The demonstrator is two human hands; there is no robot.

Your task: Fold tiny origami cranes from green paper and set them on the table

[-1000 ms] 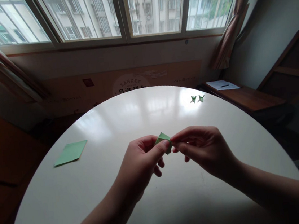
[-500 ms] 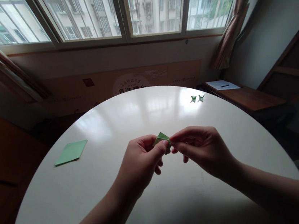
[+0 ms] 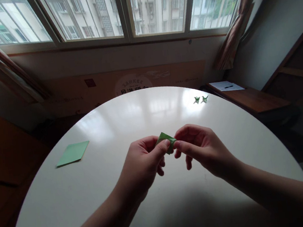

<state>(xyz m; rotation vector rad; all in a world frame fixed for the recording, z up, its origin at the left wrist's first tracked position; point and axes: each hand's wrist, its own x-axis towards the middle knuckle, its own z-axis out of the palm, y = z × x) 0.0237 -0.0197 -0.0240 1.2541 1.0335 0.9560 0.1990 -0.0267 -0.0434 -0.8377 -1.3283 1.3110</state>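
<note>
A small folded piece of green paper (image 3: 166, 139) is held above the middle of the round white table (image 3: 114, 125). My left hand (image 3: 143, 162) pinches its left side between thumb and fingers. My right hand (image 3: 200, 150) pinches its right side, thumb and forefinger closed on the fold. Most of the paper is hidden behind my fingertips. A stack of flat green paper squares (image 3: 73, 153) lies on the table at the left. Two tiny folded green paper figures (image 3: 201, 99) stand side by side near the table's far right edge.
A wooden side desk (image 3: 249, 99) with a white sheet and a pen (image 3: 227, 86) stands to the right of the table. A window wall with curtains runs behind. Dark wooden furniture sits at the left and far right.
Both hands have shifted slightly left and up with the paper. My right fingers have curled tighter on the fold, and the paper has tilted a little.
</note>
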